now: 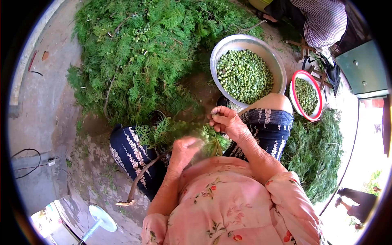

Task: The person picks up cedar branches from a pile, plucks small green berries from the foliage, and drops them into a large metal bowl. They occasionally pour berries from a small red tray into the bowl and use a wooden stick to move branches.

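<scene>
**Bare hands at an evergreen branch in the lap, where small cones could drop or a basin be knocked**

Head view, looking down: a seated person in a pink floral top works over the lap. A leafy evergreen branch [141,173] lies across the left thigh, its bare cut end pointing out past the leg, its foliage between the knees. The left hand [185,150] is curled beside it but blurred; I cannot tell whether its grip holds the stem. The right hand [228,121] has thumb and fingers pinched closed; whatever may be between them is too small to make out.

If the left grip is loose, the branch could slide off the thigh, and its protruding end could snag the patterned trousers [266,118]. A slack right pinch could let a small piece fall into the foliage, where green on green makes it hard to find.

Just beyond the right knee, a metal basin [277,65] holds many green cones [245,75]. The knee overlaps its edge in this view; touching or not is unclear. A sudden leg shift could jolt it and spill cones. A red-rimmed basin [320,96] stands further right, beside cut greenery [314,155].
</scene>
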{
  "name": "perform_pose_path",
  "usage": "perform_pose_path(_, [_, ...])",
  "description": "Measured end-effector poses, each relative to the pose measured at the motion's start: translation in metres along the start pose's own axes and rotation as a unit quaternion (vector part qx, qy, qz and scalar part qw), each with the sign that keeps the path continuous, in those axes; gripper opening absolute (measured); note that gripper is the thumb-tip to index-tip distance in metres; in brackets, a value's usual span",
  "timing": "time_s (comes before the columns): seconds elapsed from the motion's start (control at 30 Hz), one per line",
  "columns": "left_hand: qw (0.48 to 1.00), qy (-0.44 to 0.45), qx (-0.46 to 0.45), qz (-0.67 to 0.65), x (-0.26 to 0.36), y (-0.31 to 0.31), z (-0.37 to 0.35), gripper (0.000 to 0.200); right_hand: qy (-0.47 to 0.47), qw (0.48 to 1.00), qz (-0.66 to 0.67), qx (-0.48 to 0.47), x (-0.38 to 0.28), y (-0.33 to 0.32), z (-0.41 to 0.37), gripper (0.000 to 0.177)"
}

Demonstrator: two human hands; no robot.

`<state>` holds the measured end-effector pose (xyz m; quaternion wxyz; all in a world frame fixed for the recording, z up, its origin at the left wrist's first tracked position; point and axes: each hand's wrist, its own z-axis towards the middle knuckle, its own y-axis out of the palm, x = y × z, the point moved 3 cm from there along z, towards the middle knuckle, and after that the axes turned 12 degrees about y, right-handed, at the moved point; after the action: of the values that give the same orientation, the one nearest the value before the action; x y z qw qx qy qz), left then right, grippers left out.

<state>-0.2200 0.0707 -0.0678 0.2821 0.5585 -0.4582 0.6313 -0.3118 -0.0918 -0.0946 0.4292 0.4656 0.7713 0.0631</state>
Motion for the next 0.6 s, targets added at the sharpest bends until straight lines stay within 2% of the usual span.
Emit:
perform_pose_path(0.07, [1.0, 0.007, 0.012, 0.001, -0.001, 0.001, 0.001, 0.016, 0.009, 0.998, 0.038, -0.049, -0.004, 0.007, -0.002, 0.009])
perform_pose_path(0.17, [0.999, 0.024, 0.002, 0.026, -0.002, 0.003, 0.001, 0.015, 0.013, 0.986, -0.128, -0.107, -0.004, 0.002, -0.005, 0.012])
perform_pose_path(0.2, [0.999, 0.024, 0.004, 0.023, -0.003, 0.004, 0.002, 0.015, 0.026, 0.973, -0.214, -0.076, -0.014, 0.011, -0.015, 0.019])
perform_pose_path(0.23, [0.999, 0.024, 0.006, 0.02, -0.003, 0.005, 0.002, 0.015, -0.044, 0.954, -0.278, -0.098, -0.011, 0.011, -0.013, 0.024])
perform_pose_path(0.3, [0.999, 0.018, -0.008, 0.033, -0.004, 0.004, 0.001, 0.014, -0.083, 0.911, -0.389, -0.109, -0.016, 0.021, -0.018, 0.025])
perform_pose_path(0.33, [0.998, 0.013, -0.023, 0.049, -0.005, 0.003, 0.002, 0.014, -0.138, 0.879, -0.443, -0.108, -0.013, 0.022, -0.018, 0.024])
perform_pose_path(0.37, [0.997, 0.008, -0.038, 0.065, -0.005, 0.002, 0.002, 0.014, -0.133, 0.879, -0.446, -0.105, -0.01, 0.021, -0.016, 0.023])
perform_pose_path(0.43, [1.0, -0.009, 0.007, 0.002, 0.004, 0.003, 0.002, 0.014, -0.121, 0.878, -0.452, -0.098, -0.005, 0.02, -0.014, 0.022])
perform_pose_path(0.47, [0.999, -0.017, 0.03, -0.03, 0.007, 0.004, 0.002, 0.014, -0.151, 0.897, -0.407, -0.079, 0.0, 0.018, -0.012, 0.016])
perform_pose_path(0.53, [0.999, -0.03, 0.013, -0.024, 0.005, 0.002, 0.002, 0.016, -0.011, 0.981, -0.193, -0.028, 0.003, 0.004, -0.006, 0.013])
perform_pose_path(0.57, [0.999, -0.037, 0.005, -0.021, 0.005, 0.001, 0.001, 0.016, 0.06, 0.995, -0.079, -0.002, 0.006, -0.003, -0.004, 0.013])
perform_pose_path(0.6, [0.998, -0.048, -0.001, -0.04, 0.007, 0.0, 0.001, 0.017, 0.015, 0.998, -0.058, -0.037, -0.001, -0.005, -0.002, 0.011])
